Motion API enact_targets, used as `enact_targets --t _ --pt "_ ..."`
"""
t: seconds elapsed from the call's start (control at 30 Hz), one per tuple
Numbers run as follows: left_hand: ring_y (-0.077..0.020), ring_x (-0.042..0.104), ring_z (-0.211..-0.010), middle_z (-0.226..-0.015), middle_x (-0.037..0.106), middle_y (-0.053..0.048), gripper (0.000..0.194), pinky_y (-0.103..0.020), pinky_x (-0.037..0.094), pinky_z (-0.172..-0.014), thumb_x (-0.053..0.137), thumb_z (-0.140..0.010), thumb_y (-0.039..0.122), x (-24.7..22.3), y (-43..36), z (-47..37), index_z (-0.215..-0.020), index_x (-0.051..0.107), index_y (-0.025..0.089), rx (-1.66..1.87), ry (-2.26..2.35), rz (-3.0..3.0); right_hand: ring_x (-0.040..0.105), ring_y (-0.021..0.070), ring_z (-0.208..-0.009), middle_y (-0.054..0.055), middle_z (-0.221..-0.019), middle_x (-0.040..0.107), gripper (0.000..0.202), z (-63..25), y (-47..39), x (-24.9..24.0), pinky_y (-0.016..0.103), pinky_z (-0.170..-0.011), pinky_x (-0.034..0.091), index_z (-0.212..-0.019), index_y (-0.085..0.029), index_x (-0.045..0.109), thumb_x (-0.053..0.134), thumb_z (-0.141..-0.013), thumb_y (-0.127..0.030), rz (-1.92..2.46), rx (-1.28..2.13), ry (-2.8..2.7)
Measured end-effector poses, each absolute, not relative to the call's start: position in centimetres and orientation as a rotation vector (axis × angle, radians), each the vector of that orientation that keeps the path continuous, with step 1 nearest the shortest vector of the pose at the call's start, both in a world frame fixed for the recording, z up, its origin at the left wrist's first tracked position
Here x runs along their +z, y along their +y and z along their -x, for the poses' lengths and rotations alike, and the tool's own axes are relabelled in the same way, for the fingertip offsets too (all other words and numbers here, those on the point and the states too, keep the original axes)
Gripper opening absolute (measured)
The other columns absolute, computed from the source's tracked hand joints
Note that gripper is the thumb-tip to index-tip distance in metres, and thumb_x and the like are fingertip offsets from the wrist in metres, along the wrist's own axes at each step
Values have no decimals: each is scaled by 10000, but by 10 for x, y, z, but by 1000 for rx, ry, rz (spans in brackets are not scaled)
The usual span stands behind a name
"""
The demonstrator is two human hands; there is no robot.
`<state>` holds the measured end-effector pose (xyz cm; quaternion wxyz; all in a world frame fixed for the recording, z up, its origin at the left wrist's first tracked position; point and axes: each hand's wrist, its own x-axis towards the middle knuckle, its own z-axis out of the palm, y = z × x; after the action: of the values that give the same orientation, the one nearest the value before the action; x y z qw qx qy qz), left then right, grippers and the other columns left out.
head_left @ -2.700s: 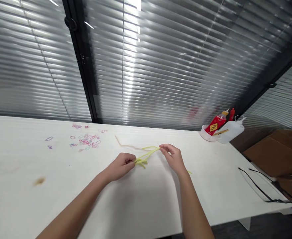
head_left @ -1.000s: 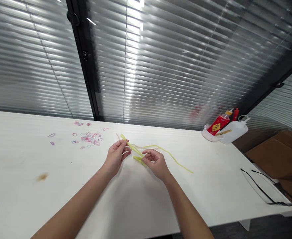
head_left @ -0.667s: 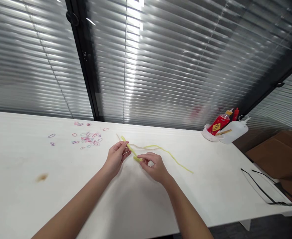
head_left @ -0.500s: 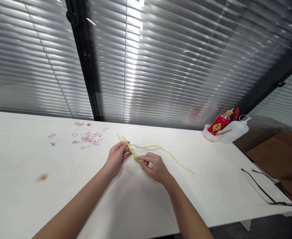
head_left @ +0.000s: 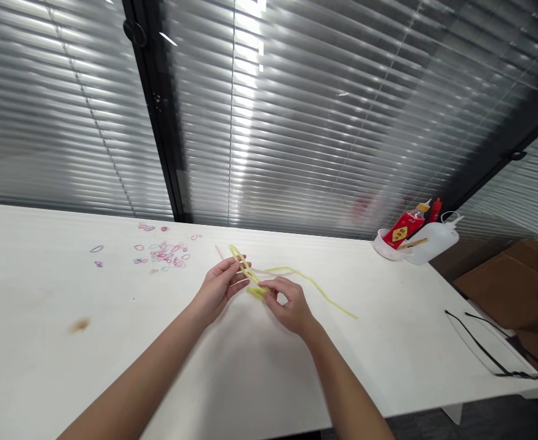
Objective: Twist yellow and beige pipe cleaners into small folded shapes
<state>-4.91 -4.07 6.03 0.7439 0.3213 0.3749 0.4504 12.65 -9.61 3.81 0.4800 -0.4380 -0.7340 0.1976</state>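
Note:
A folded yellow strand (head_left: 246, 267) stretches between my two hands, with a narrow loop at its upper left end. My left hand (head_left: 221, 286) has its thumb and index finger on the strand near that loop, the other fingers spread behind it. My right hand (head_left: 287, 302) pinches the strand's lower right end, where another yellow fold hangs beside the fingertips. Behind my hands, a second length of yellow strand (head_left: 326, 295) curves to the right on the white table. A pale pinkish strand (head_left: 219, 251) lies partly hidden behind my hands.
Many small coloured bands (head_left: 163, 255) lie scattered at the left back of the table (head_left: 113, 366). At the right back, a red bottle (head_left: 404, 229) leans in a clear bowl (head_left: 387, 249) beside a white bottle (head_left: 436, 241). Black glasses (head_left: 510, 371) rest near the right edge.
The folded strand has opened into a visible loop at its upper left end. My left fingers are spread a little more, and my right hand has shifted slightly right and up.

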Motion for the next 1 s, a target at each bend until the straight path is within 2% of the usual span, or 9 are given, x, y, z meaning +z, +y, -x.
enact_targets --t 0.13,0.3,0.6,0.83,1.0 --pt "-126 586 -905 -1128 590 -85 387 -278 490 -853 641 -775 293 60 -42 49 -1142 569 194 941 767 -775 483 100 -627 11 -713 544 251 -128 -95 40 246 -656 429 -979 -187 648 528 -769 -118 1063 539 -1723" --pt "-111 585 -869 -1114 587 -63 428 -297 481 -870 661 -757 292 57 -43 49 -1168 558 225 941 731 -802 497 110 -678 26 -753 555 233 -130 -94 38 240 -648 432 -972 -176 653 540 -772 -134 1096 643 -1645" --pt "-91 572 -800 -920 591 -32 358 -273 484 -829 675 -744 269 55 -43 50 -1086 599 193 935 705 -771 533 129 -739 45 -805 598 213 -132 -93 40 245 -650 446 -950 -187 677 564 -775 -145 1089 716 -1588" --pt "-60 531 -718 -911 548 -11 345 -231 480 -735 673 -744 263 56 -43 51 -1076 600 204 907 688 -763 569 153 -783 65 -853 630 193 -134 -91 39 269 -671 465 -946 -189 691 610 -773 -217 1122 782 -1535" --pt "-62 507 -723 -883 532 -7 228 -211 460 -717 676 -739 274 62 -45 51 -932 610 172 889 709 -811 580 162 -789 72 -906 641 202 -145 -88 36 287 -697 464 -924 -189 696 652 -745 -273 1182 903 -1432"
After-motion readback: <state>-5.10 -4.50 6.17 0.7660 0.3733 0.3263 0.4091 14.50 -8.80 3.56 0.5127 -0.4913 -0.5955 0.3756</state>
